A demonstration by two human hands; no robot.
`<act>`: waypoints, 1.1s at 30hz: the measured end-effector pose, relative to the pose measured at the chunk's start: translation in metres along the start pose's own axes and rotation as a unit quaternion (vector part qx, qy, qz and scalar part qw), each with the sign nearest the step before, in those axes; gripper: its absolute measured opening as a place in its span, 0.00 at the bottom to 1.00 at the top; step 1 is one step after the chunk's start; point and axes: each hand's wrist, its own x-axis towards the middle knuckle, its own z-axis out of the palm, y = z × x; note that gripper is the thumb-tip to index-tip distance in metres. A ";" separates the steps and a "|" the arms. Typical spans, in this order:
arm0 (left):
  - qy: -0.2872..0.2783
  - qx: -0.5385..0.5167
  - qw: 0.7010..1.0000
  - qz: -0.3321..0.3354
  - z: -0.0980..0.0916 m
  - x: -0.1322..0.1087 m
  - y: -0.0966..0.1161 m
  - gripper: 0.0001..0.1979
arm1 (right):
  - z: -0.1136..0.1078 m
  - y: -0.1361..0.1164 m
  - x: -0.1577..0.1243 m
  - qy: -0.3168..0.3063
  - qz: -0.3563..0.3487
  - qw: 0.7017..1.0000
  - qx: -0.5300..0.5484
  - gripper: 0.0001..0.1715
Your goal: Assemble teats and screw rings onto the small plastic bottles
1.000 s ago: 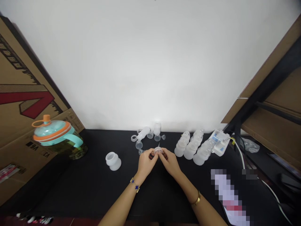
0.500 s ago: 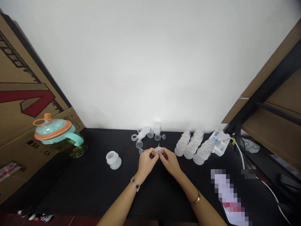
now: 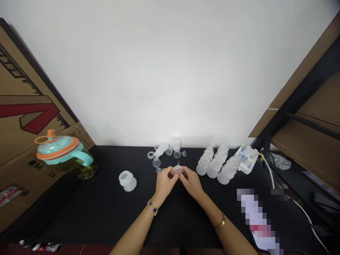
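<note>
Both my hands meet over the middle of the black table (image 3: 101,209). My left hand (image 3: 164,183) and my right hand (image 3: 191,182) pinch a small clear plastic cap (image 3: 178,169) between their fingertips, fingers closed on it. Just behind them lie small clear plastic parts (image 3: 166,152): a little bottle on its side, rings and caps. A white frosted jar piece (image 3: 127,180) stands to the left of my left hand.
Rows of frosted plastic bottles (image 3: 216,164) lie right of my hands, beside a white packet (image 3: 245,158). A teal and orange jug (image 3: 66,156) stands at the far left by cardboard boxes (image 3: 23,106). A dark shelf frame (image 3: 297,102) and white cable (image 3: 271,173) are on the right.
</note>
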 end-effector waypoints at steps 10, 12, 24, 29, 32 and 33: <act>-0.009 -0.010 1.000 -0.003 0.000 0.000 0.001 0.12 | -0.001 -0.003 0.000 0.014 0.001 0.999 -0.036 0.16; -0.011 -0.012 1.000 -0.005 0.001 0.000 0.000 0.13 | -0.001 -0.004 0.000 0.017 -0.001 0.998 -0.053 0.16; -0.019 -0.021 1.000 -0.012 0.001 0.001 -0.003 0.14 | 0.000 -0.008 -0.002 0.015 0.003 0.996 -0.087 0.17; -0.017 -0.019 0.999 -0.019 0.002 0.001 -0.004 0.14 | 0.001 -0.006 -0.002 0.018 0.000 0.995 -0.103 0.17; -0.014 -0.012 1.000 -0.019 0.002 0.001 -0.003 0.14 | 0.002 -0.005 -0.002 0.020 -0.002 0.994 -0.112 0.17; -0.014 -0.009 1.000 -0.019 0.002 0.001 -0.003 0.14 | 0.002 -0.004 -0.002 0.020 -0.001 0.993 -0.115 0.17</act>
